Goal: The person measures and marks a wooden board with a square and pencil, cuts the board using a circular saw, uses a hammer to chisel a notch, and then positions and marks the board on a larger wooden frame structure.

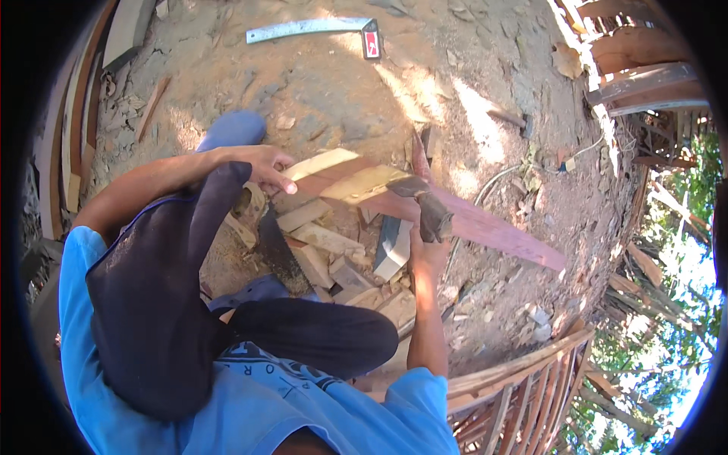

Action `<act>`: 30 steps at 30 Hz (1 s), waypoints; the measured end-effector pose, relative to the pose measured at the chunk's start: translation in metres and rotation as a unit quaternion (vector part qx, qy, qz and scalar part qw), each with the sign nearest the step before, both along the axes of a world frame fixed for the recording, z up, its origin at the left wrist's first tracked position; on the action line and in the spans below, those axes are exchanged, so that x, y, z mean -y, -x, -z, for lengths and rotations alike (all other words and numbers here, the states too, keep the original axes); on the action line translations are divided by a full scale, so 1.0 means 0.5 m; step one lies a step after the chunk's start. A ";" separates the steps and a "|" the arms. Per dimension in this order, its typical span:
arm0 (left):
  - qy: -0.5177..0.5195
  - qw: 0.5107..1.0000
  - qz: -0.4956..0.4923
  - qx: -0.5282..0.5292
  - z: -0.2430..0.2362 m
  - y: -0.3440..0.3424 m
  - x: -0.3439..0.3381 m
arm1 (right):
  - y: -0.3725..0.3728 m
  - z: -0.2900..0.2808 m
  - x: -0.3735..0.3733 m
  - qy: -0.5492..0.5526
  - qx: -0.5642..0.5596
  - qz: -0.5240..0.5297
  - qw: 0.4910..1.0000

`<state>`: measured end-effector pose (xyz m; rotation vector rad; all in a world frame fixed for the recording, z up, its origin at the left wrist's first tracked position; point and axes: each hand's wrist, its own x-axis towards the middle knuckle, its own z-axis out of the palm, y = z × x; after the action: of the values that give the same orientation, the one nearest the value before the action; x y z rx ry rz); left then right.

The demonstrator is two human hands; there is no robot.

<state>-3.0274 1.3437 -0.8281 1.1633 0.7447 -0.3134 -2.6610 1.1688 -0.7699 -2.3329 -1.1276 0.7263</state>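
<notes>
A long reddish wooden plank [485, 227] with pale yellow patches slants across the middle, from my left hand out to the right. At its left end, my left hand [269, 167] grips the wood between thumb and fingers. My right hand [428, 254] is closed round a dark brown, block-like thing [434, 218] against the plank's middle; its exact kind I cannot make out. Below the plank, a dark toothed saw blade [279, 241] lies among several offcuts [326, 239], between my legs. Another narrow reddish piece [419, 158] sticks out beyond the plank.
A try square [307, 30] with a metal blade lies on the dirt ground at the far side. Boards [76, 114] stand along the left edge. At the lower right is a slatted wooden structure [523, 379]; more timber [644, 68] is stacked at the upper right. A thin cable [493, 182] crosses the ground.
</notes>
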 end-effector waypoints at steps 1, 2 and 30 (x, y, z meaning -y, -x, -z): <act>-0.003 1.000 -0.004 -0.020 0.005 0.004 0.001 | 0.001 -0.001 -0.012 -0.004 -0.007 -0.003 1.000; -0.005 1.000 0.003 -0.020 0.005 0.000 -0.005 | -0.001 -0.010 -0.003 -0.073 -0.051 0.032 0.996; -0.055 0.997 0.023 -0.044 -0.006 0.000 0.003 | 0.037 -0.015 0.027 0.046 -0.005 -0.081 0.996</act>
<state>-3.0274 1.3423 -0.8251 1.2775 0.8209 -0.3668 -2.6797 1.1555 -0.7625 -2.3303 -1.3167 0.8641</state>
